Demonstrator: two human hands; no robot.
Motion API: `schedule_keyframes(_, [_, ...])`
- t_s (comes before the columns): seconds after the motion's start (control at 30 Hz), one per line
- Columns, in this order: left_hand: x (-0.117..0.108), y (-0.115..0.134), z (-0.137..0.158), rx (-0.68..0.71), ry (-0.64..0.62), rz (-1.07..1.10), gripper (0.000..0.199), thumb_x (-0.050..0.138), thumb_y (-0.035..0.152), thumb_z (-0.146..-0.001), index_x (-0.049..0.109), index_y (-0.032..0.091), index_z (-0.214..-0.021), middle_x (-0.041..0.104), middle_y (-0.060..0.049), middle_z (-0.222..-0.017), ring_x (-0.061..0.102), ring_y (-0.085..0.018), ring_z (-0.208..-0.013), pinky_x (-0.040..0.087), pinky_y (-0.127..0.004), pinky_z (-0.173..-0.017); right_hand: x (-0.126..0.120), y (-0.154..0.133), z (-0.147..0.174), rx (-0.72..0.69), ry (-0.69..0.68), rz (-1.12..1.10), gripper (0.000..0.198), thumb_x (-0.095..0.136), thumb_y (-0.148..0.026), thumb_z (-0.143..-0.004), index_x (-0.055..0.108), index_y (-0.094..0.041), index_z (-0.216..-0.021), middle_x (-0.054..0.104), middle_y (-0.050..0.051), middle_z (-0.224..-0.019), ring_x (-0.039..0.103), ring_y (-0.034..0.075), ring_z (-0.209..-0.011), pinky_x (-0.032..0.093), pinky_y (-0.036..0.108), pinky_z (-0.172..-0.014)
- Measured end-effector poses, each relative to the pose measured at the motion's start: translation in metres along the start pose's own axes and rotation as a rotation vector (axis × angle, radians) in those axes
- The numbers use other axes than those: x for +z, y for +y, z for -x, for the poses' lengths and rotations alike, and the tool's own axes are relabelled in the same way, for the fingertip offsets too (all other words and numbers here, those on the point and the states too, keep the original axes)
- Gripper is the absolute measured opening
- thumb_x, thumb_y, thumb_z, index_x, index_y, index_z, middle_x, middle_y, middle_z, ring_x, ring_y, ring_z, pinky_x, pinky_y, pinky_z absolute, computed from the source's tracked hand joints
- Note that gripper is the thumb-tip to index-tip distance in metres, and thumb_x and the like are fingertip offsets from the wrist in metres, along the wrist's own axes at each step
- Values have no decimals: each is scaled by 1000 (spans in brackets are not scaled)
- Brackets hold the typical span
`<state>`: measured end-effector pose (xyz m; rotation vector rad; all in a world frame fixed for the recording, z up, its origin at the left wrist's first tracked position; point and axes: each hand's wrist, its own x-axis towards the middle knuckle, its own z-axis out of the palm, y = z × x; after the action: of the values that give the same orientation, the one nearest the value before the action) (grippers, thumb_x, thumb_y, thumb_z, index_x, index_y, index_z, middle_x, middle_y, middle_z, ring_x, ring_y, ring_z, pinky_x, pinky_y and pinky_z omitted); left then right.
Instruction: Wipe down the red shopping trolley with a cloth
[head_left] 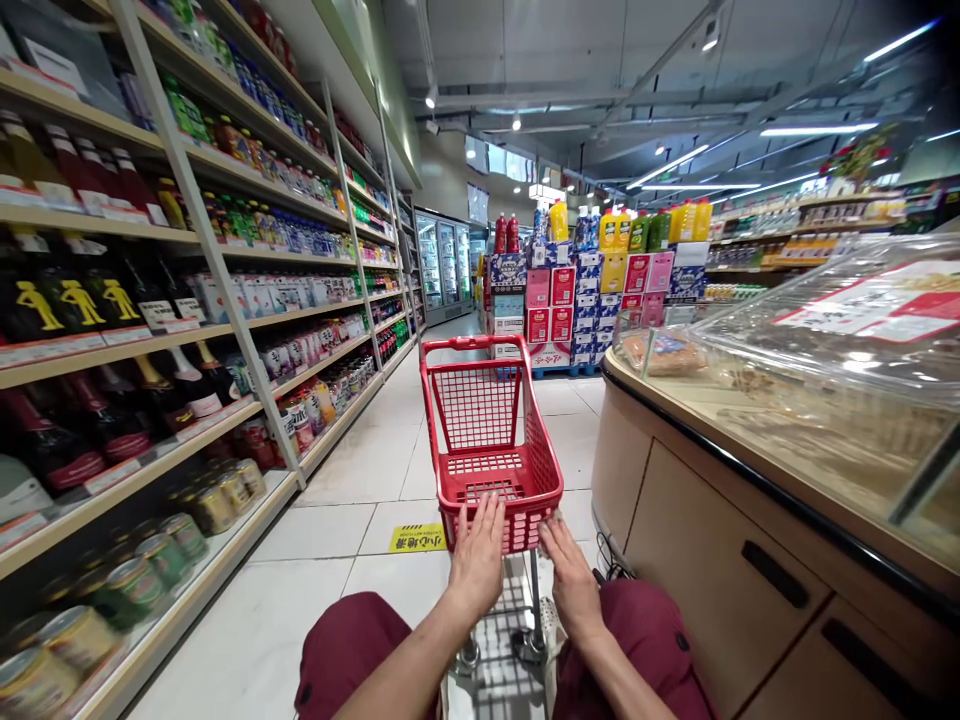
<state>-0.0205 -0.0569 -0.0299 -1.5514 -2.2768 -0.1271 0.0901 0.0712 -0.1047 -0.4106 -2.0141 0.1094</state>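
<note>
A red plastic shopping cart [521, 530] stands directly before me, its basket end towards me and its handle bar at the far side. My left hand [478, 555] lies with fingers stretched out against the near wall of the basket. At the near right corner is my right hand [571, 575], fingers straight, apparently touching the basket's side. Neither hand is wrapped around anything. Below the basket, the cart's metal legs and wheels [530, 643] show between my knees, which are in dark red trousers.
Shelves [274, 322] of bottles and cans run along the left. A counter [675, 490] with a clear plastic cover stands close on the right. Stacked drink cartons [551, 305] rise beyond the cart. A yellow floor sticker [418, 538] lies left of it; glass-door fridges [442, 260] are farther back.
</note>
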Motion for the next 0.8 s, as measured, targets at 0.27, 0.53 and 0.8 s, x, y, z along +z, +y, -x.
schedule_keyframes(0.27, [-3, -10, 4, -47, -3, 18, 76, 39, 8, -64, 14, 8, -136, 14, -11, -145, 4, -21, -133, 10, -48, -107, -7, -3, -6, -75, 26, 9, 58, 29, 0, -79, 33, -25, -132, 46, 4, -129, 34, 19, -124, 40, 40, -97])
schedule_keyframes(0.53, [-1, -23, 10, -88, 42, 17, 73, 38, 7, -66, 18, 8, -135, 16, -11, -144, 4, -21, -133, 12, -49, -106, -7, -32, -20, -148, -2, -87, 57, 30, 0, -79, 36, -24, -130, 44, 5, -131, 32, 20, -125, 37, 43, -99])
schedule_keyframes(0.8, [-2, -34, 22, -128, 97, 21, 73, 36, 3, -66, 16, 10, -136, 20, -10, -143, 7, -21, -133, 14, -48, -106, 7, -48, -2, -235, -64, -60, 57, 30, 0, -79, 38, -24, -129, 49, 4, -126, 37, 18, -122, 44, 37, -94])
